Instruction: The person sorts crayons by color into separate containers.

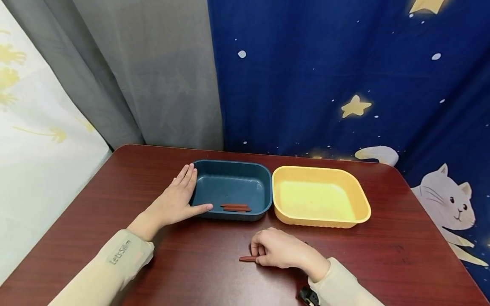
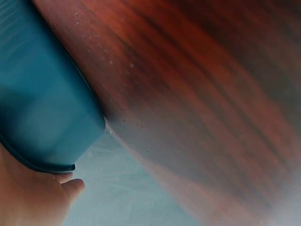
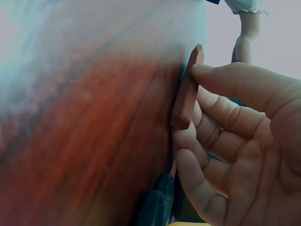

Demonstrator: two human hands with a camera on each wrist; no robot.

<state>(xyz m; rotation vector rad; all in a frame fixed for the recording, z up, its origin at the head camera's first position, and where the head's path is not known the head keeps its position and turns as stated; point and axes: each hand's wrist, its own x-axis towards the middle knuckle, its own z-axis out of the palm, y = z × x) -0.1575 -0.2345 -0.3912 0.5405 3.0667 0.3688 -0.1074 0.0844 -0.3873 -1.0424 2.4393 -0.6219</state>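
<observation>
My right hand (image 1: 285, 250) is low over the table in front of the two bins. It pinches a short reddish-brown faceted stick (image 3: 187, 92) between thumb and fingertips, and the stick's tapered end (image 1: 246, 259) points left in the head view. My left hand (image 1: 174, 204) rests against the left end of a dark blue bin (image 1: 231, 216), fingers straight along its side and thumb over the front rim. Several similar reddish-brown sticks (image 1: 235, 208) lie together inside that bin near its front wall.
A yellow bin (image 1: 321, 222) stands just right of the blue one. Dark green blunt-ended pieces (image 3: 157, 205) show beyond my right fingers in the right wrist view. The dark red wooden table (image 1: 206, 272) ends at curtains (image 1: 291, 85) behind. A black object (image 1: 308, 296) is below the right sleeve.
</observation>
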